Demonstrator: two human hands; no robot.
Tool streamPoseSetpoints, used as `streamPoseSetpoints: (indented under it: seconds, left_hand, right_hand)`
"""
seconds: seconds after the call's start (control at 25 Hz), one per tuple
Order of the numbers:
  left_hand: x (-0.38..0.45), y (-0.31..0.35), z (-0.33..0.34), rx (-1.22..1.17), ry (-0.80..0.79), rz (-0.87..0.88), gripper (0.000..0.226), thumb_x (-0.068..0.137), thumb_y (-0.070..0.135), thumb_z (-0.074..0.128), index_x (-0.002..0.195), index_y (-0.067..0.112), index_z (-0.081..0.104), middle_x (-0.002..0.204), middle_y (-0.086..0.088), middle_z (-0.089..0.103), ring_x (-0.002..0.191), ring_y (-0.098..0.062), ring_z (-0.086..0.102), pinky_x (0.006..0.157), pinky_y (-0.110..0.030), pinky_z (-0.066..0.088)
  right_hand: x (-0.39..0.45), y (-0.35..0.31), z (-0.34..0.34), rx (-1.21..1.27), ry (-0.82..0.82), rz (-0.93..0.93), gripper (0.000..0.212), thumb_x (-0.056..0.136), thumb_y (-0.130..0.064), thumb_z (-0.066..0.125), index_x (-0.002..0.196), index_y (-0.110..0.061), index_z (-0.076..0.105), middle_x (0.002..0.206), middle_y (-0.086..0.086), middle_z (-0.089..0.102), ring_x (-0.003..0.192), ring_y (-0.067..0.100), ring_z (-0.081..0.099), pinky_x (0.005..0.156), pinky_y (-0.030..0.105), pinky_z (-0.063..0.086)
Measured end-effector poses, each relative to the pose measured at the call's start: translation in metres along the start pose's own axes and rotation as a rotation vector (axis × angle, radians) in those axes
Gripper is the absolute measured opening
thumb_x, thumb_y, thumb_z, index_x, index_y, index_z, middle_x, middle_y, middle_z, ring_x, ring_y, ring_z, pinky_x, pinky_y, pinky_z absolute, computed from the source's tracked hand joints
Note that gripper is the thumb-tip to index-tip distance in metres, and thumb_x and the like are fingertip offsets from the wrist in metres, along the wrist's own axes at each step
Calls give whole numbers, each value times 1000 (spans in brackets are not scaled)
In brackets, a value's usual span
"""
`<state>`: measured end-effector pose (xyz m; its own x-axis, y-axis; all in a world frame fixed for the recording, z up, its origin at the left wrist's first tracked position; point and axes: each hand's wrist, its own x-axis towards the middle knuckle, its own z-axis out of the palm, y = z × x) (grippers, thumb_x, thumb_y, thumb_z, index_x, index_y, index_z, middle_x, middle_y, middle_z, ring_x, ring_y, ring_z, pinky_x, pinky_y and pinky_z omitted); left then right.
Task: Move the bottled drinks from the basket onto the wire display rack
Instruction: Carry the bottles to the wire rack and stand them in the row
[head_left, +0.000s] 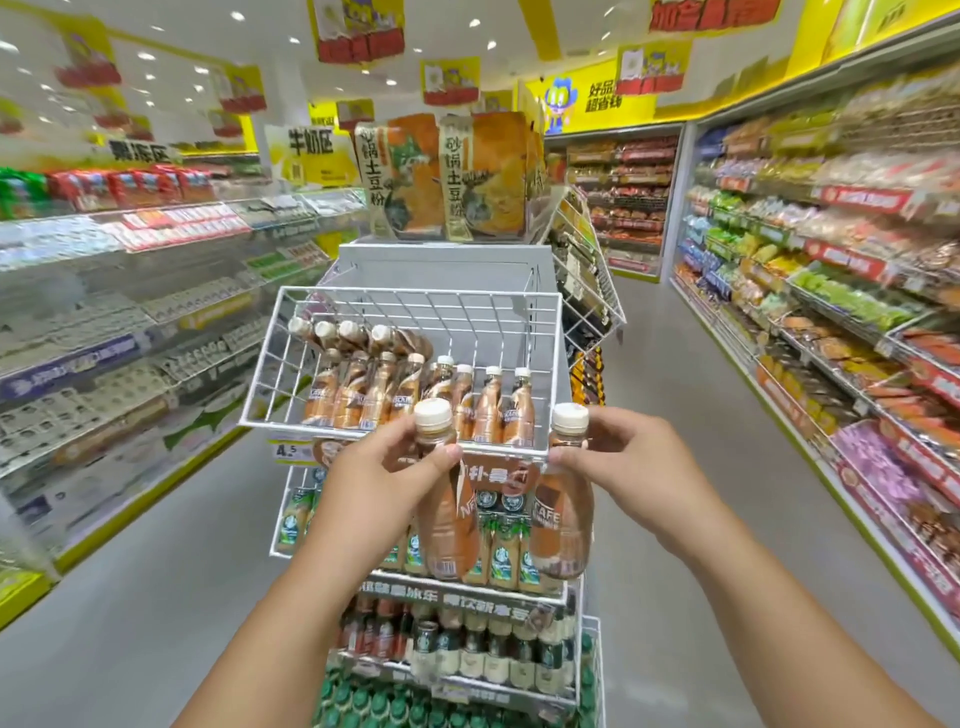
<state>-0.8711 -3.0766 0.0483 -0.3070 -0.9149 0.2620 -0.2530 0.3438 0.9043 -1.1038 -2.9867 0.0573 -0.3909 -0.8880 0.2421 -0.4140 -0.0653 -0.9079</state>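
A white wire display rack (519, 306) stands in front of me with several brown coffee bottles (384, 395) lined up in its left and middle part. My left hand (379, 467) grips one brown bottle with a cream cap (447, 509) by its neck, just below the rack's front rim. My right hand (623, 452) grips a second brown bottle (561, 525) by its neck, at the rack's front right corner. Both bottles hang upright in front of the lower shelves. The basket is not in view.
Below the rack are shelves of green-labelled drink bottles (504, 551) and dark bottles (467, 654). Orange snack bags (447, 176) sit on top of the stand. Long stocked shelves run along the left (130, 312) and right (831, 291), with grey aisle floor (675, 415) between.
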Motion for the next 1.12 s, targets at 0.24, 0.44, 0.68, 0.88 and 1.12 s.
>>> streamPoseSetpoints:
  seconds: [0.24, 0.44, 0.68, 0.88, 1.12]
  left_hand:
    - [111, -28, -2, -6, -17, 23, 11, 85, 41, 79, 89, 37, 69, 86, 27, 70, 93, 1, 65, 81, -26, 52]
    - [210, -56, -3, -5, -148, 92, 17, 83, 46, 80, 76, 46, 65, 81, 27, 69, 80, 9, 66, 72, -19, 56]
    - [287, -82, 22, -14, -317, 106, 21, 80, 53, 78, 91, 35, 75, 84, 20, 74, 78, -5, 68, 72, -28, 55]
    - [317, -92, 51, 21, -387, 53, 15, 84, 49, 77, 84, 35, 71, 79, 18, 73, 72, -3, 67, 66, -27, 51]
    - [335, -105, 85, 28, -470, -39, 20, 88, 45, 75, 87, 26, 72, 71, 6, 74, 60, -15, 67, 60, -29, 48]
  right_hand:
    - [89, 8, 29, -51, 80, 22, 16, 80, -22, 85, 92, -31, 80, 84, -8, 79, 72, 6, 69, 67, 25, 51]
    - [151, 7, 68, -135, 223, 83, 13, 80, -22, 86, 91, -25, 79, 85, -2, 79, 81, 19, 75, 80, 39, 59]
    - [221, 17, 95, -336, 340, 186, 23, 79, -28, 86, 90, -10, 77, 87, 12, 76, 68, 17, 65, 67, 33, 51]
    - [260, 41, 101, -486, 335, 353, 29, 81, -37, 82, 93, -11, 76, 85, 7, 77, 71, 21, 72, 66, 35, 56]
    - [285, 61, 106, -563, 330, 490, 24, 85, -33, 79, 92, -12, 70, 84, 2, 69, 78, 21, 68, 57, 26, 44]
